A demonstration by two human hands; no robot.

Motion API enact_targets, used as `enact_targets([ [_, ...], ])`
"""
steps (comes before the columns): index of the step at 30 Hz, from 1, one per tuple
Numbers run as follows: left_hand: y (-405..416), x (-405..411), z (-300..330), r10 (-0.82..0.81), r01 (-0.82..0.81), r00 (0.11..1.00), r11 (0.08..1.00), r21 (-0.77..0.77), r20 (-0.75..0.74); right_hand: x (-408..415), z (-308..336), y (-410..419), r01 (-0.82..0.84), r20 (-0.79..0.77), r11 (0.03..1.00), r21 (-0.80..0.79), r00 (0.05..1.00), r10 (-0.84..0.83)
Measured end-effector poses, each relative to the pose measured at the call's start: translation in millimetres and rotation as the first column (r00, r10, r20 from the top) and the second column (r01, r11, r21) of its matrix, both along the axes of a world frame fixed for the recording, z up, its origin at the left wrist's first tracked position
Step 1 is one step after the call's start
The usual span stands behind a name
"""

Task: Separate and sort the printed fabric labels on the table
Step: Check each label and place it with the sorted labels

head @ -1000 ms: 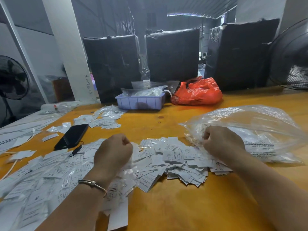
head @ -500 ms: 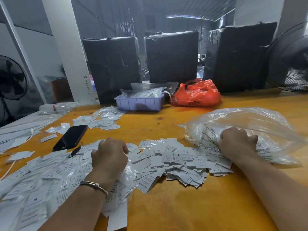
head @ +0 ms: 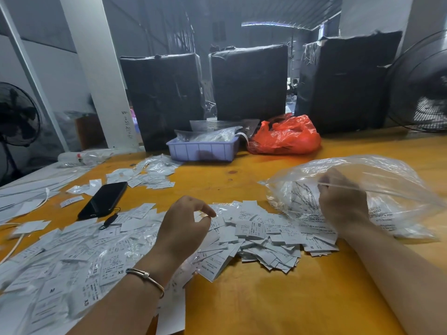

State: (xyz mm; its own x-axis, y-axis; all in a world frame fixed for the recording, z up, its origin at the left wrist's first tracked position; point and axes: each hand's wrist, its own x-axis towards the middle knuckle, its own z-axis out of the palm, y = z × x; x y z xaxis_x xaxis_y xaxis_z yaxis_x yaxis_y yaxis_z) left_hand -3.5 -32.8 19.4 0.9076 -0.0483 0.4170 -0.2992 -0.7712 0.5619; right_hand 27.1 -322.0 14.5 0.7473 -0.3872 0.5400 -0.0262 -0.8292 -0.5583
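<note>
Hundreds of labels (head: pixel 261 234) lie unsorted on the bench (head: pixel 278 298) between the grips. Left hand (head: pixel 183 228) hovers, fingers loosely curled, holding nothing; right hand (head: pixel 343 204) reaches inside the clear bag (head: pixel 387 175), closure hidden. Most sorting remains.

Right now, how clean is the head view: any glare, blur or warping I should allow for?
Head view: wide-angle bend at the edges, the pillar leans; the clear bag shines and veils the right hand; labels read sharp mid-frame, smeared at far left; the background is dim.
</note>
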Motion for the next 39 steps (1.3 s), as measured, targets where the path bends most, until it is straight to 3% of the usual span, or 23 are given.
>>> enact_targets([
  [4, -3, -2, 1, -0.053, 0.055, 0.997, 0.998, -0.026, 0.057, -8, 7, 18, -0.219, 0.107, 0.92, 0.325, 0.975, 0.194],
  [6, -5, -4, 2, -0.109, 0.113, 0.991, 0.992, -0.05, 0.076, -17, 13, 33, -0.372, 0.092, 0.732, 0.571, 0.915, 0.393],
  [8, -7, -6, 4, -0.184, 0.19, 0.981, 0.974, -0.126, 0.06, -26, 18, 47, -0.46, 0.087, 0.54, 0.705, 0.812, 0.577],
  [11, -10, -9, 8, -0.278, 0.263, 0.96, 0.936, -0.235, -0.033, -37, 22, 67, -0.552, 0.1, 0.396, 0.734, 0.665, 0.74],
  [16, -13, -14, 12, -0.409, 0.355, 0.901, 0.887, -0.296, -0.145, -51, 20, 83, -0.684, 0.174, 0.325, 0.653, 0.553, 0.815],
  [20, -13, -15, 12, -0.388, 0.318, 0.911, 0.877, -0.36, -0.138, -51, 17, 85, -0.717, 0.202, 0.368, 0.592, 0.574, 0.794],
  [22, -11, -13, 11, -0.348, 0.274, 0.93, 0.873, -0.404, -0.121, -46, 15, 81, -0.697, 0.163, 0.544, 0.468, 0.673, 0.722],
  [24, -9, -11, 10, -0.304, 0.23, 0.946, 0.875, -0.427, -0.115, -40, 13, 74, -0.607, 0.024, 0.766, 0.213, 0.787, 0.617],
  [25, -8, -11, 9, -0.288, 0.213, 0.951, 0.876, -0.432, -0.115, -38, 12, 71, -0.571, -0.068, 0.816, 0.091, 0.814, 0.577],
  [28, -7, -9, 8, -0.275, 0.193, 0.953, 0.873, -0.447, -0.125, -36, 6, 71, -0.571, -0.342, 0.818, -0.075, 0.785, 0.516],
  [30, -8, -10, 9, -0.293, 0.199, 0.946, 0.861, -0.469, -0.137, -35, 3, 73, -0.582, -0.408, 0.807, -0.103, 0.765, 0.499],
  [36, -10, -12, 10, -0.315, 0.206, 0.937, 0.848, -0.489, -0.151, -35, 5, 73, -0.594, -0.297, 0.803, 0.037, 0.761, 0.577],
  [39, -10, -11, 9, -0.334, 0.211, 0.929, 0.832, -0.514, -0.158, -37, 9, 72, -0.593, -0.156, 0.776, 0.215, 0.763, 0.627],
])
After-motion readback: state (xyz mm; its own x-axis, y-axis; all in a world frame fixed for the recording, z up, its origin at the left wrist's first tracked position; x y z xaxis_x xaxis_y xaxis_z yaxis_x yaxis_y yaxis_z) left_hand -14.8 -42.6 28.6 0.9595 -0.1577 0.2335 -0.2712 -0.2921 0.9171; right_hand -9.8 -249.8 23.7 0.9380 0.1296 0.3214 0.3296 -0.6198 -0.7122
